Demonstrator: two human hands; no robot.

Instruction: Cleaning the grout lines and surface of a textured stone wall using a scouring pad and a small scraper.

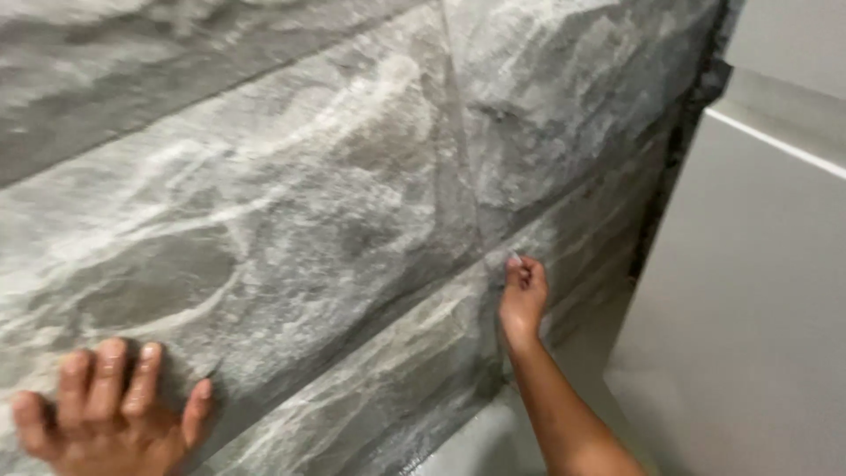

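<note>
Grey marble-veined tiles (pixel 291 220) fill nearly everything I'm looking at, big slabs streaked with white and darker smoky patches, set on a wall that runs at a slant across the view. My right hand (pixel 523 295) is up at the spot where the grout lines meet, right where one upright joint (pixel 460 132) comes down to the long slanting joint (pixel 370 322) between the upper and lower tiles. Fingers are curled in tight, fingertips (pixel 514 263) pinched together around something small and pale at the joint; it's too tiny and blurred for me to tell what it is. My forearm (pixel 564 405) rises from the bottom edge of the view to get there.

My left hand (pixel 106 410) is down at the bottom left corner, flat against the tile, fingers spread and pressing on the surface, thumb out to the side. It holds nothing, just leans on the stone face, well apart from the right hand.

Out past the tiles, the right edge of the tiled wall ends in a dark, rough strip (pixel 683 150) running top to bottom. Beyond that sits a plain, smooth grey surface (pixel 758 308) with a thin white line (pixel 775 145) crossing its upper right part.
</note>
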